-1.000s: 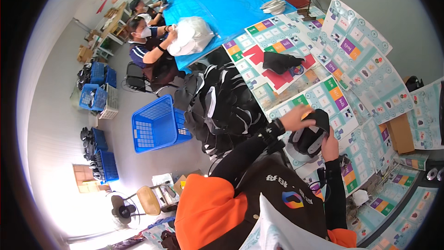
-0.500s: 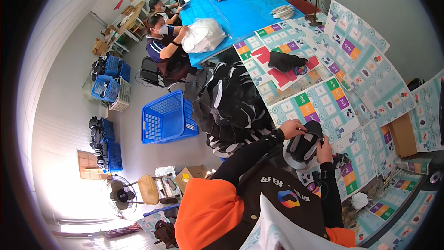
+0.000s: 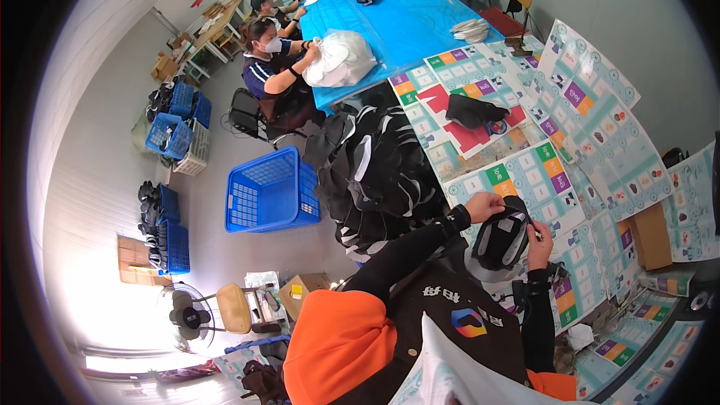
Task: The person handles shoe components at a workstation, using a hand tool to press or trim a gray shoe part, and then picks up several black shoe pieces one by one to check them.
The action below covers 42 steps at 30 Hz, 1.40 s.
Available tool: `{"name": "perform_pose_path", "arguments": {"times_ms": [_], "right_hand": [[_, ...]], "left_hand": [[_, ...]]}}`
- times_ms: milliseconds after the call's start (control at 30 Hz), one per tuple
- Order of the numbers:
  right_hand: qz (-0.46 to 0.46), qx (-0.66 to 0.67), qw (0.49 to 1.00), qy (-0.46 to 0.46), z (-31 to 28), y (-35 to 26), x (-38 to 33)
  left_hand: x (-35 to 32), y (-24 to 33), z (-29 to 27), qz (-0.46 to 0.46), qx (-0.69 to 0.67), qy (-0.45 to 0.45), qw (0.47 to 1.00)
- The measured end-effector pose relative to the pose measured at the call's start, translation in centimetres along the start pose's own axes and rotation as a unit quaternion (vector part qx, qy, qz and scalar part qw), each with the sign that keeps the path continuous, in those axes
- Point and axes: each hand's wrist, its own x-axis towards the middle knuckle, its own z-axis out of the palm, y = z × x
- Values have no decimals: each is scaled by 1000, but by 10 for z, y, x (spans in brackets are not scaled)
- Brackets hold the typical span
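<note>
The surface (image 3: 600, 135) fills the right half of the frame, covered with printed sheets in green, purple, orange and red squares; beyond it, at the upper middle, it carries on under a blue cover. At centre, a big heap of black and white cut pieces (image 3: 379, 172) hangs over the surface's left edge. Left of the heap, on the floor, stands an open blue crate (image 3: 262, 191). At the upper left a masked co-worker (image 3: 274, 67) sits handling a white bundle (image 3: 339, 58). A dark piece (image 3: 471, 111) lies alone on a red patch in the upper middle.

The black cap-like piece (image 3: 501, 238) with grey panels is at lower centre right, held up just above the surface edge between both hands. The left hand (image 3: 484, 206) grips its upper left rim, fingers curled closed over the edge. The right hand (image 3: 538, 234) pinches its right side, fingers narrow and closed on the fabric; whether a small tool sits in that hand I cannot tell.

The piece looks light and soft, with some body from its stitched panels, so it should sag if held by one point only. It does not look slippery or fragile. The rim or seam edges, on opposite sides as now, seem the best place to hold it.

Its long axis runs from upper right to lower left in the frame, the rounded crown facing up toward the camera, the lower end toward the person's chest.
</note>
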Motion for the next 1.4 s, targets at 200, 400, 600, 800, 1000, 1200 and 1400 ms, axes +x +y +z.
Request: {"name": "perform_pose_path", "arguments": {"times_ms": [200,400,600,800,1000,1200,1400], "right_hand": [[27,2,1000,3,2,-7,24],[323,261,886,-205,-12,-6,44],[122,30,974,-188,14,-52,42],[-150,-414,879,-185,29,-119,45],[-67,-334,940,3,-15,-89,49],[21,-289,953,87,-67,-65,21],[36,-288,955,67,-70,-44,14]], "left_hand": [[9,0,-24,-13,-62,-73,995],[13,-6,-39,-227,-318,-204,898],[23,-7,-31,-164,-151,-141,965],[30,52,-46,-8,23,-148,989],[1,56,-134,26,-64,41,997],[-101,145,-272,276,-237,111,925],[-170,235,-320,383,-278,120,873]]}}
